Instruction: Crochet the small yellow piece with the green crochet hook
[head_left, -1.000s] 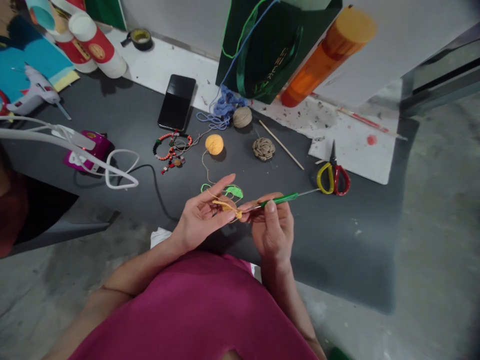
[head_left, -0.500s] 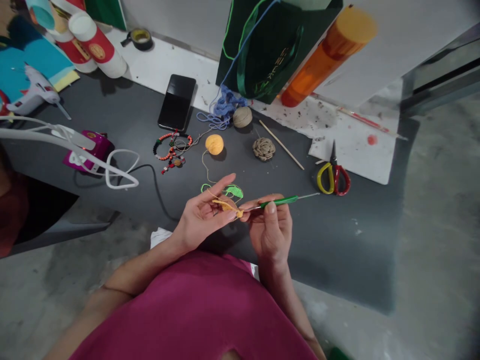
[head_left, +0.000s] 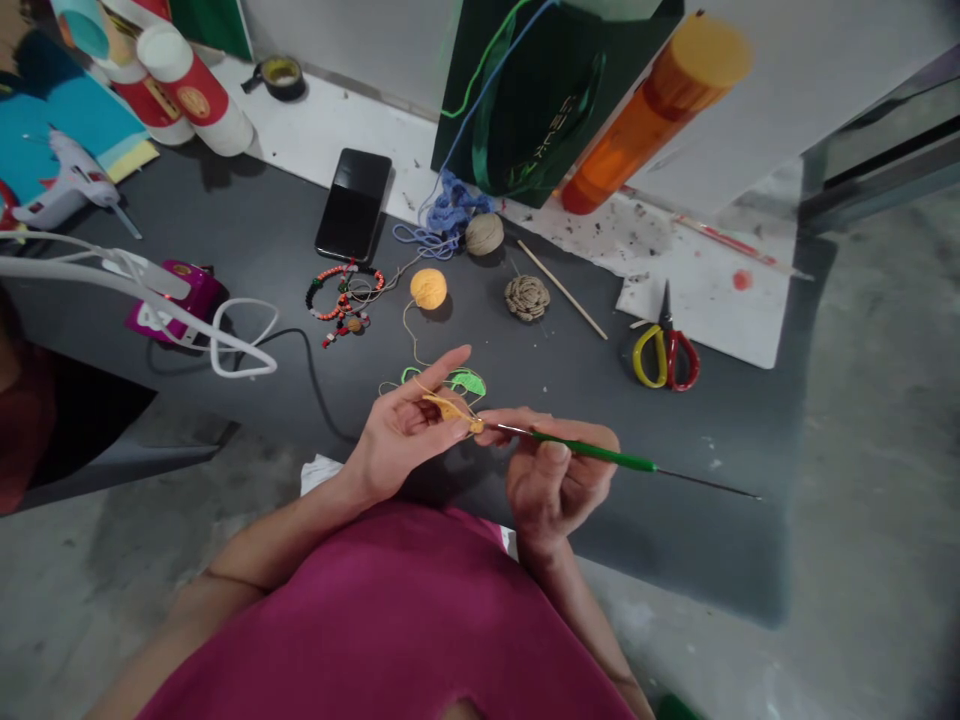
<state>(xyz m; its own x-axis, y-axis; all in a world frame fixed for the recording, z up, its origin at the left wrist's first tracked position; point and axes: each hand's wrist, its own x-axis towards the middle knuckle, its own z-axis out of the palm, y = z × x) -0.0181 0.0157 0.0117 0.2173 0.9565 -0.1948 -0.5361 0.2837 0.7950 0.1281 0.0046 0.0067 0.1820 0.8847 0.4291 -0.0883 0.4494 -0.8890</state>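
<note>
My left hand (head_left: 409, 430) pinches a small yellow crochet piece (head_left: 453, 408), with a strand of yarn running over the raised index finger. In my right hand (head_left: 562, 475) is a crochet hook (head_left: 615, 456) with a green handle, held between thumb and fingers. Its left tip meets the yellow piece at the left fingertips; the thin other end points right over the table. From the left hand the strand leads up to a yellow yarn ball (head_left: 428, 289). Just behind the fingers lies a bright green crocheted piece (head_left: 468, 381).
Scissors (head_left: 666, 350) lie to the right. Beyond the hands are a wooden stick (head_left: 562, 290), a beige crocheted ball (head_left: 527, 298), blue yarn (head_left: 454, 208), beaded bracelets (head_left: 330, 300) and a phone (head_left: 354, 205). A dark green bag (head_left: 525, 110) and orange tube (head_left: 652, 120) stand behind. Cables (head_left: 150, 285) cross the left.
My right hand has turned and shifted slightly right and down. The hook has swung with it, its free end now lower and farther right. My left hand has barely moved.
</note>
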